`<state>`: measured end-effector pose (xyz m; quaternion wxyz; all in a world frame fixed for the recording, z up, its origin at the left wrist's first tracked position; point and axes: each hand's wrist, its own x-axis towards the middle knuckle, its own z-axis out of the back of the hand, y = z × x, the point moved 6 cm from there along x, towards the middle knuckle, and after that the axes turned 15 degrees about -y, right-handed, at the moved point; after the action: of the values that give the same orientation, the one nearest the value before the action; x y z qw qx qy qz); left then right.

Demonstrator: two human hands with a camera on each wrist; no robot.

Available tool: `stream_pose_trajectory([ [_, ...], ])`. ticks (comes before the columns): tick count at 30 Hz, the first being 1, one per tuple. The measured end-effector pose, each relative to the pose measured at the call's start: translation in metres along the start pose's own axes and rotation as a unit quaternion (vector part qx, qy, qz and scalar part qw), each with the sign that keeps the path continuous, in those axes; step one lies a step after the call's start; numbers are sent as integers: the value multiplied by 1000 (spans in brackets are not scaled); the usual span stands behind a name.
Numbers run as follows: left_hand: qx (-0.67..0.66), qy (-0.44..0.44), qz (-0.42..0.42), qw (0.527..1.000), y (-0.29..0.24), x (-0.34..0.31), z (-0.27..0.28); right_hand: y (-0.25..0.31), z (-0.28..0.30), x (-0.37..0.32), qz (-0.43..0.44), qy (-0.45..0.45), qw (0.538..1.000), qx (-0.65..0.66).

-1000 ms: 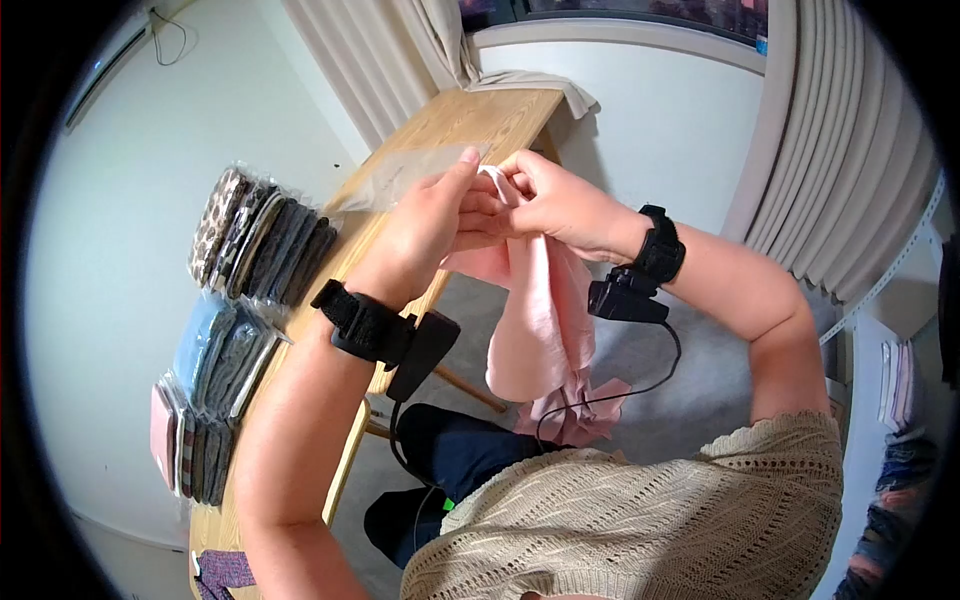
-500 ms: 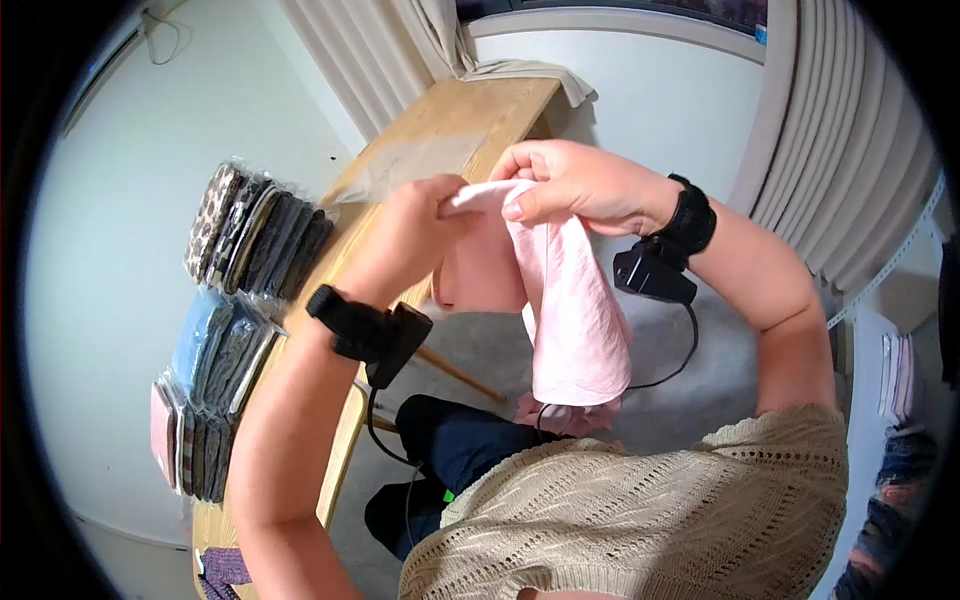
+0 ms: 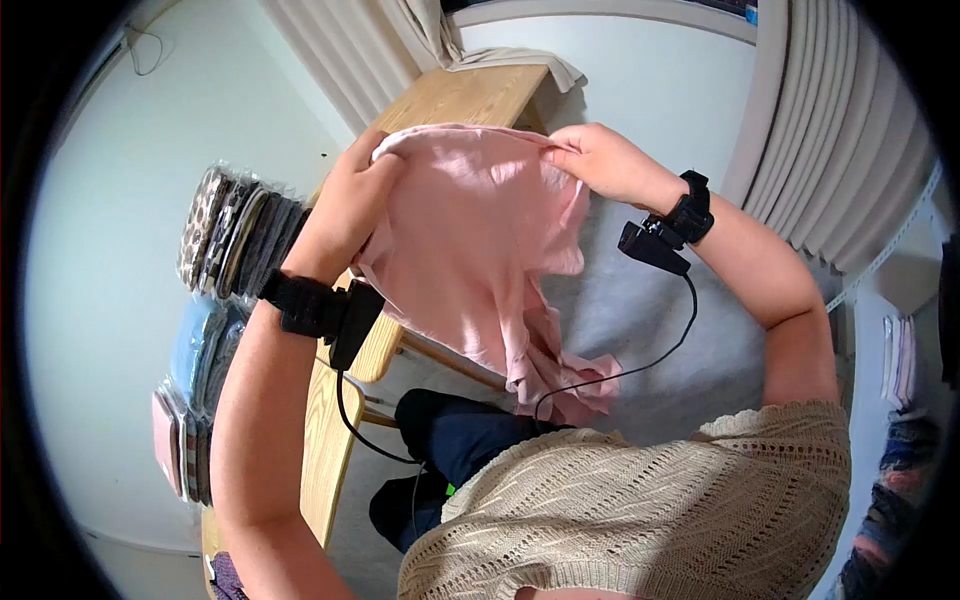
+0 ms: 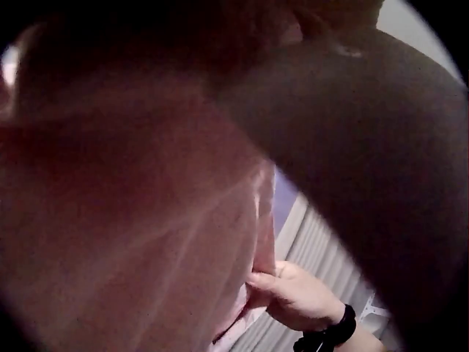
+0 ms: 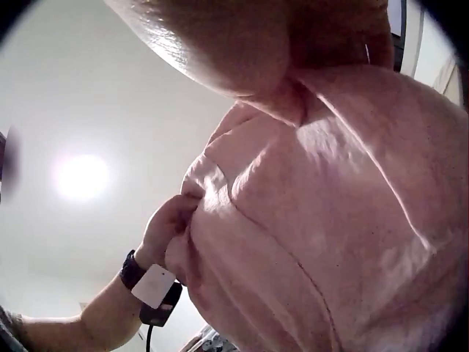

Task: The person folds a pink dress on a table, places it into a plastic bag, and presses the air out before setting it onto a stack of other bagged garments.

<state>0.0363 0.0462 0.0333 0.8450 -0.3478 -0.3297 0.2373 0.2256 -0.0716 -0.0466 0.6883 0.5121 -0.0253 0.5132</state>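
Note:
A thin pink garment [image 3: 470, 220] hangs spread between the two hands in the head view, its lower end bunched and trailing toward the floor. The left hand [image 3: 350, 205] grips its upper left edge, thumb over the cloth. At the upper right edge, the right hand [image 3: 618, 165] pinches the fabric between thumb and fingers. In the right wrist view, a stitched seam runs down the garment and a white tag [image 5: 154, 286] hangs by the left wrist. The left wrist view is mostly dark cloth, with the right hand [image 4: 304, 301] holding the far edge.
Behind the cloth stands a wooden table [image 3: 485, 92]. On its left side are stacks of folded textiles [image 3: 230, 235] in clear bags, with blue [image 3: 195, 340] and pink [image 3: 165, 440] packs nearer. Cables [image 3: 640, 365] run from both wrist cameras. Pleated curtains [image 3: 820, 120] hang at right.
The hands have moved apart, left hand leftward and right hand rightward, spreading the bunched pink garment wide. It now covers the clear plastic bag seen earlier on the table.

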Motion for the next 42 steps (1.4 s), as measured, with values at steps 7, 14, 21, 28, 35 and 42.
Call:
stream_pose_trajectory([
  [7, -28, 46, 7, 999, 8, 2, -3, 9, -4, -12, 84, 4, 991, 104],
  [14, -3, -5, -69, 998, -15, 22, 17, 16, 18, -5, 108, -153, 982, -28],
  [21, 84, 17, -123, 989, -68, 58, 50, 56, 65, 30, 196, -240, 949, -58],
  [28, 249, -6, -200, 948, -119, 79, 68, 49, 67, 24, 252, -316, 914, -37],
  [35, 326, -26, -238, 915, -158, 78, 78, -28, -30, -90, 109, -356, 915, 154],
  [42, 371, -52, -231, 898, -179, 93, 98, -67, -154, -133, -102, -195, 956, 192],
])
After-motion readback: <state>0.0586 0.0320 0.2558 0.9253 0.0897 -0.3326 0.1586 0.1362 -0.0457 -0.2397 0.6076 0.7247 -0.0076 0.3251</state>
